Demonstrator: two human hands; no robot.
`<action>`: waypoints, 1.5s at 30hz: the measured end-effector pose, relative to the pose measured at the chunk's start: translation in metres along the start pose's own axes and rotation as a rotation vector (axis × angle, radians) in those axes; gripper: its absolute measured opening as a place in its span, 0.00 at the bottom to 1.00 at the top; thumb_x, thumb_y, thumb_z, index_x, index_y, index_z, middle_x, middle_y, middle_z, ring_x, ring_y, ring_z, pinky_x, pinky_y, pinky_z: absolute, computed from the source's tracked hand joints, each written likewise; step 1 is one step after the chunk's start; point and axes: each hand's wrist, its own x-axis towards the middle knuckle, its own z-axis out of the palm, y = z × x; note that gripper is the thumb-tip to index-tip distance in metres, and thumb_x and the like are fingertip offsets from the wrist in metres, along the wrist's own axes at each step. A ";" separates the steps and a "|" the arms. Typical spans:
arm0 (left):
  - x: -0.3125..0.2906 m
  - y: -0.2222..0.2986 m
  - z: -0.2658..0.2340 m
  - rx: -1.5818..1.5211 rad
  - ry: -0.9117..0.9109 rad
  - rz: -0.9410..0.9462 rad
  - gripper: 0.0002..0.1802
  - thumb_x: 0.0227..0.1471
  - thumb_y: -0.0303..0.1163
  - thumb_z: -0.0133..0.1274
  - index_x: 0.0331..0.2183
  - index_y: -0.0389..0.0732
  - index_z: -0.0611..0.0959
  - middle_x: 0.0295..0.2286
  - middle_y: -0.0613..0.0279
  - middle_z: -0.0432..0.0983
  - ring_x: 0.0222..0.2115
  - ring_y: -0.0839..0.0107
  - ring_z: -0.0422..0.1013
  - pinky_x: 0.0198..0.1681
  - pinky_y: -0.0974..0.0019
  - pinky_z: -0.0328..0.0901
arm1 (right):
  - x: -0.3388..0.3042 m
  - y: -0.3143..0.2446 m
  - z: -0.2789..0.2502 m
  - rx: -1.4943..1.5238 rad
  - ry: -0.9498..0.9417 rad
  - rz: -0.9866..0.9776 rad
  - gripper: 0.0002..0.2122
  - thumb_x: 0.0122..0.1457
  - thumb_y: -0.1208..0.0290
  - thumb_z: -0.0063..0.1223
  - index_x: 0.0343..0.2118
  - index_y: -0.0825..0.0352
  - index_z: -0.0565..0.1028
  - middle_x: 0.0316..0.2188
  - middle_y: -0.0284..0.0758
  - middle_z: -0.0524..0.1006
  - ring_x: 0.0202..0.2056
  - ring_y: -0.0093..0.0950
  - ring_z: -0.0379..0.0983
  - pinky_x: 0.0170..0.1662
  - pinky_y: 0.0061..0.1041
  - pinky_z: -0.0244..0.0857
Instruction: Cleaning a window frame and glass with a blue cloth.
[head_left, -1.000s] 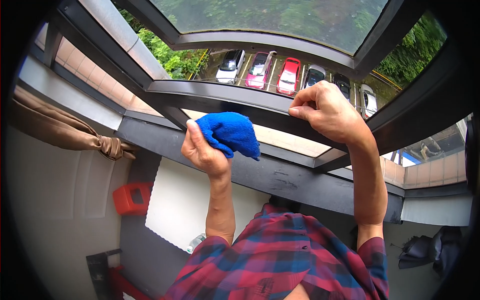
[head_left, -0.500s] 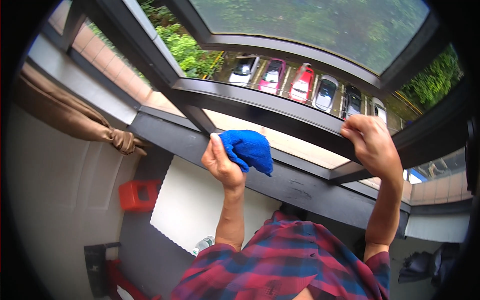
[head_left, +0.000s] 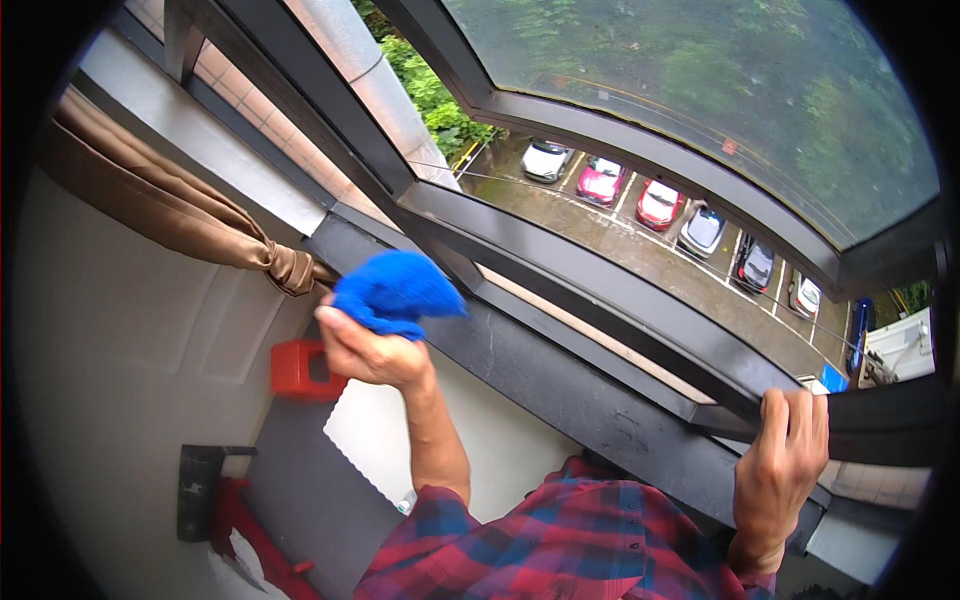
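Observation:
A blue cloth [head_left: 396,290] is bunched in my left hand [head_left: 375,350], its thumb and fingers closed on it, raised over the dark window sill near the tied curtain. The cloth looks slightly smeared by motion. My right hand [head_left: 782,450] is at the right end of the window frame's lower rail [head_left: 600,265], fingers bent over its edge. The window sash [head_left: 680,150], a grey-framed glass pane, is tilted outward above the rail.
A brown tied curtain [head_left: 200,205] hangs at the left wall. Below the dark sill [head_left: 520,370] are a red plastic container [head_left: 290,370] and a white scallop-edged sheet [head_left: 375,435] on a dark surface. Through the opening, parked cars [head_left: 660,205] and trees show far below.
My view has turned, so the window appears tilted more. My left hand with the cloth has moved left, toward the curtain. My right hand has shifted along the rail to its right end.

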 end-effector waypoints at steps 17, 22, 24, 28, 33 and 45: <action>-0.080 0.056 0.052 0.058 -0.969 0.669 0.19 0.59 0.44 0.54 0.26 0.37 0.80 0.27 0.60 0.76 0.26 0.63 0.74 0.37 0.56 0.68 | 0.002 0.024 0.026 -0.142 0.256 -0.380 0.13 0.65 0.70 0.54 0.36 0.79 0.78 0.24 0.39 0.75 0.23 0.33 0.71 0.33 0.32 0.64; -0.021 -0.016 0.059 0.235 -0.706 0.800 0.15 0.57 0.37 0.58 0.28 0.34 0.82 0.27 0.55 0.78 0.30 0.58 0.75 0.40 0.54 0.68 | -0.005 0.027 0.025 -0.152 0.258 -0.378 0.12 0.65 0.71 0.55 0.36 0.79 0.79 0.25 0.39 0.75 0.24 0.33 0.71 0.33 0.31 0.63; 0.027 -0.053 0.053 0.466 -0.542 0.802 0.08 0.57 0.29 0.57 0.28 0.33 0.82 0.29 0.53 0.79 0.31 0.54 0.76 0.37 0.58 0.69 | -0.002 0.023 0.026 -0.139 0.272 -0.364 0.12 0.65 0.71 0.55 0.36 0.79 0.79 0.25 0.39 0.76 0.24 0.33 0.71 0.33 0.31 0.63; 0.027 -0.050 0.054 0.494 -0.498 0.872 0.08 0.59 0.24 0.52 0.28 0.32 0.80 0.25 0.54 0.77 0.26 0.54 0.72 0.32 0.57 0.67 | -0.003 0.024 0.024 -0.087 0.249 -0.355 0.12 0.64 0.71 0.56 0.37 0.79 0.79 0.26 0.39 0.76 0.24 0.32 0.71 0.34 0.30 0.62; -0.025 -0.017 0.054 0.276 -0.523 0.909 0.08 0.55 0.24 0.55 0.25 0.32 0.80 0.23 0.54 0.75 0.24 0.56 0.70 0.28 0.58 0.65 | -0.007 0.026 0.029 -0.116 0.248 -0.373 0.11 0.64 0.71 0.56 0.37 0.78 0.79 0.27 0.39 0.76 0.24 0.31 0.72 0.34 0.30 0.62; -0.006 -0.031 0.062 0.326 -0.536 0.843 0.11 0.54 0.26 0.50 0.21 0.37 0.76 0.21 0.57 0.72 0.23 0.57 0.67 0.29 0.58 0.62 | 0.002 0.025 0.029 -0.088 0.287 -0.396 0.11 0.65 0.73 0.54 0.36 0.79 0.79 0.24 0.39 0.76 0.23 0.31 0.71 0.35 0.32 0.63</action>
